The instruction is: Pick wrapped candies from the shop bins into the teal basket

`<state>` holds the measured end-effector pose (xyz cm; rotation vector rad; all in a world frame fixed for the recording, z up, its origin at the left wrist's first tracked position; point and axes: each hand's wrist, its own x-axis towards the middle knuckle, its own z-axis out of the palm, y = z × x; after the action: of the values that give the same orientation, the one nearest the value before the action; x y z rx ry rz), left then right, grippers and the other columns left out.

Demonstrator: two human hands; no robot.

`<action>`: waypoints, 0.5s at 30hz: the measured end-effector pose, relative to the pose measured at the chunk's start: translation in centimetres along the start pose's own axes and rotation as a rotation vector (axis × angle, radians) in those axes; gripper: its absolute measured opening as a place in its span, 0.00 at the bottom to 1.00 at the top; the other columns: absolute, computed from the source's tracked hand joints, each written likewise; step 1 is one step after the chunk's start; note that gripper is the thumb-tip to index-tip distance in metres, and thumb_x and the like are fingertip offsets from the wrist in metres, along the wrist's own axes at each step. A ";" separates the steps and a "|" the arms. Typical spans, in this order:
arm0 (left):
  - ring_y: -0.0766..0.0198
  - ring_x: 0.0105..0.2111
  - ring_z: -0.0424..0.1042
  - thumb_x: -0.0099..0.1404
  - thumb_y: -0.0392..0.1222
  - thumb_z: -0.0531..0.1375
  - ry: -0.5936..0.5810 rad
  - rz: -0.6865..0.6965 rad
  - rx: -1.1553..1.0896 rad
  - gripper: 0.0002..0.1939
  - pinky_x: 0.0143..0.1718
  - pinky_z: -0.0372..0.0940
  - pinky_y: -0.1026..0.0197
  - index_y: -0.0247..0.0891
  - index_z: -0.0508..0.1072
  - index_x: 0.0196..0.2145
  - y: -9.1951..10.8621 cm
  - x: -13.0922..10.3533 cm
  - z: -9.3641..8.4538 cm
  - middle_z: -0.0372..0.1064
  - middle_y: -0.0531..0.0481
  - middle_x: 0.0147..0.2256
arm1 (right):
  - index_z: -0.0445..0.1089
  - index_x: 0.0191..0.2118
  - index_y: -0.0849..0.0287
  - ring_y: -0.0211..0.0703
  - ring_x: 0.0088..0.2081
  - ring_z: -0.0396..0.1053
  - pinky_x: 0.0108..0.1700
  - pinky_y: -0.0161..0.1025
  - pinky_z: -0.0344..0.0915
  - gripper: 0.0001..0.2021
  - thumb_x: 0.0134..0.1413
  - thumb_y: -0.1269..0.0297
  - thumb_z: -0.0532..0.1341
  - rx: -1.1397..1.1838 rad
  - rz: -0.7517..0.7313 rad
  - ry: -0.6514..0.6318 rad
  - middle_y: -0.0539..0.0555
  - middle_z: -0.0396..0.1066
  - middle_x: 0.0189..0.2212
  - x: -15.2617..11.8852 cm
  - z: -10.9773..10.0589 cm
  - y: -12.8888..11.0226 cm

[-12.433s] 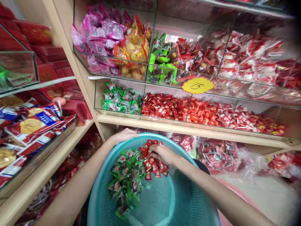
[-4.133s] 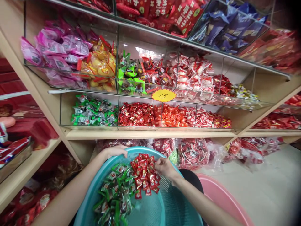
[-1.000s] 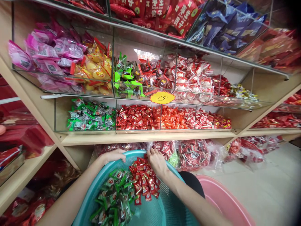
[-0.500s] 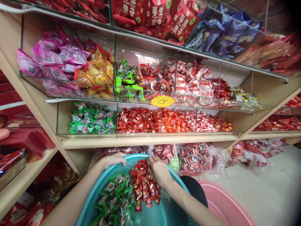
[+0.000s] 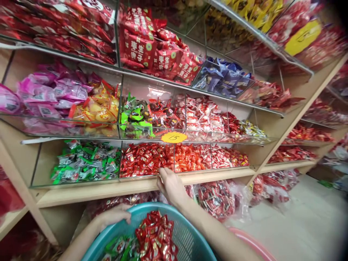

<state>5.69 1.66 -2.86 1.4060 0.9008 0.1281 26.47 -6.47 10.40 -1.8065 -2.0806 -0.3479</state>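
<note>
My left hand (image 5: 115, 216) is closed on the rim of a teal plastic basket (image 5: 187, 224) low in the view. In the basket, a heap of red-wrapped candies (image 5: 157, 235) lies beside green-wrapped candies (image 5: 119, 248). Stretched past the basket's far rim, my right hand (image 5: 172, 186) is at the front edge of the lowest shelf. Its fingers are loosely bent and apart, with nothing seen in them. Just beyond the fingertips is a bin of red-wrapped candies (image 5: 144, 159); whether they touch its glass front I cannot tell.
Green-and-silver candies (image 5: 87, 163) and orange-red candies (image 5: 189, 157) fill neighbouring glass bins. A yellow price tag (image 5: 174, 137) hangs above. Bagged candies (image 5: 216, 199) sit beneath the wooden shelf edge (image 5: 108, 192). The rim of a pink tub (image 5: 252, 241) shows at lower right.
My right hand has left the basket's far rim and moved forward to the shelf. My left hand stays on the rim. The view has tilted up, showing more upper shelves.
</note>
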 end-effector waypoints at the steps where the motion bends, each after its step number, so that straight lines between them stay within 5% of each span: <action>1: 0.67 0.19 0.63 0.39 0.34 0.55 -0.012 -0.001 -0.006 0.13 0.18 0.56 0.68 0.36 0.72 0.27 0.1 -0.1 0.1 0.67 0.55 0.20 | 0.60 0.40 0.59 0.41 0.36 0.66 0.34 0.34 0.59 0.08 0.55 0.70 0.49 -0.031 0.031 -0.010 0.54 0.65 0.34 1.5 -0.3 0.1; 7: 0.67 0.19 0.63 0.38 0.33 0.55 0.012 -0.037 -0.002 0.13 0.18 0.55 0.69 0.36 0.72 0.26 0.9 -0.7 0.5 0.67 0.55 0.21 | 0.64 0.43 0.66 0.46 0.39 0.70 0.35 0.36 0.64 0.13 0.52 0.78 0.50 -0.150 0.264 -0.228 0.65 0.67 0.38 7.6 1.6 0.6; 15: 0.68 0.18 0.62 0.37 0.33 0.56 0.026 -0.043 0.001 0.09 0.18 0.58 0.68 0.36 0.71 0.22 0.4 -0.3 0.4 0.65 0.56 0.18 | 0.67 0.42 0.71 0.49 0.43 0.68 0.41 0.40 0.65 0.15 0.52 0.82 0.48 -0.149 0.313 -0.248 0.70 0.68 0.39 9.0 2.5 1.4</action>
<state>5.87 1.25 -2.44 1.3874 0.9523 0.1144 26.50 2.89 11.89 -2.3272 -1.9212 -0.2067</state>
